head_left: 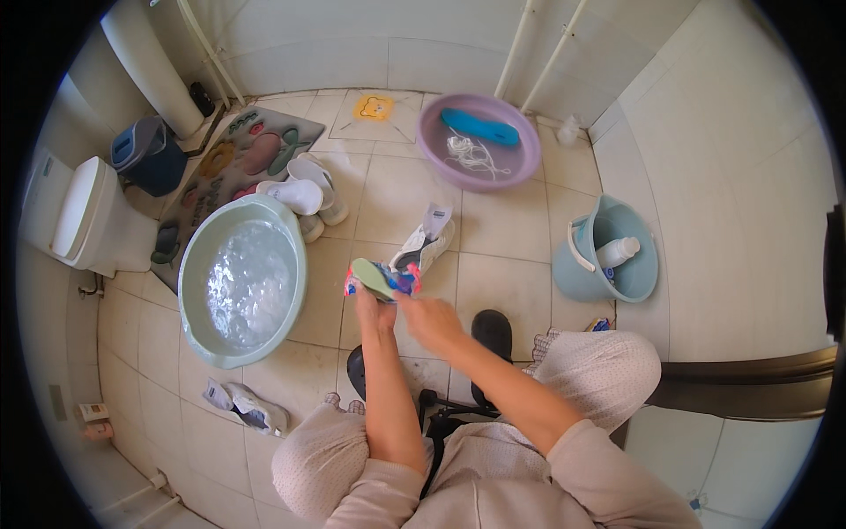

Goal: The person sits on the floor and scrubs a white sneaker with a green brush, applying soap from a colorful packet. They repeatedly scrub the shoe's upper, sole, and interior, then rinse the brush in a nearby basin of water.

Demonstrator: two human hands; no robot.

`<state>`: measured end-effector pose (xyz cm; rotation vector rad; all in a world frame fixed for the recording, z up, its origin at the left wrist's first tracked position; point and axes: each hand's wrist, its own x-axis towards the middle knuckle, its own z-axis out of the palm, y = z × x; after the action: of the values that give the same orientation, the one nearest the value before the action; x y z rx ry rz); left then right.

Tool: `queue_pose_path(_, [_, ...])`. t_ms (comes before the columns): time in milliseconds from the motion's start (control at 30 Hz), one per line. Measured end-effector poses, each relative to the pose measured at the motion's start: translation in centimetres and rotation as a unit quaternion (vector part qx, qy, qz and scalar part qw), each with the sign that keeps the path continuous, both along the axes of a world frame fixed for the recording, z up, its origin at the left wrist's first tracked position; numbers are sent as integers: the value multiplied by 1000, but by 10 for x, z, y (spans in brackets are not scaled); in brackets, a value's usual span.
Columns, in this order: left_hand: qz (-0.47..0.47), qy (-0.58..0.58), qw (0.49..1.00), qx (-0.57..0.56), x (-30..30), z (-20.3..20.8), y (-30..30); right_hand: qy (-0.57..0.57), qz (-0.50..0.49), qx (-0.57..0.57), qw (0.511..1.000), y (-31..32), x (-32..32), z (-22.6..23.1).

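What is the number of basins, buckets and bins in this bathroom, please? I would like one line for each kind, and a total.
Basins: 2 (green basin, purple basin)
Buckets: 1 (blue-grey bucket)
Bins: 1 (dark blue bin)
Total: 4

L fisheye cam on head, facing down, nr R grip [430, 326], floor [495, 280] farther, wide FOV
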<state>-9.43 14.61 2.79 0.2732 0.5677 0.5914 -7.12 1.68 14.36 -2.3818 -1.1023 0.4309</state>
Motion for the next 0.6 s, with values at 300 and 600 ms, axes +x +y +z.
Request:
queue_pose_path(300, [-3, 10, 1000, 6, 5, 8, 1, -25, -19, 26, 999, 0, 0, -6])
queue_pose_path(600, [21, -3, 998, -58, 5, 22, -6, -47, -4, 8, 999, -2, 11, 2])
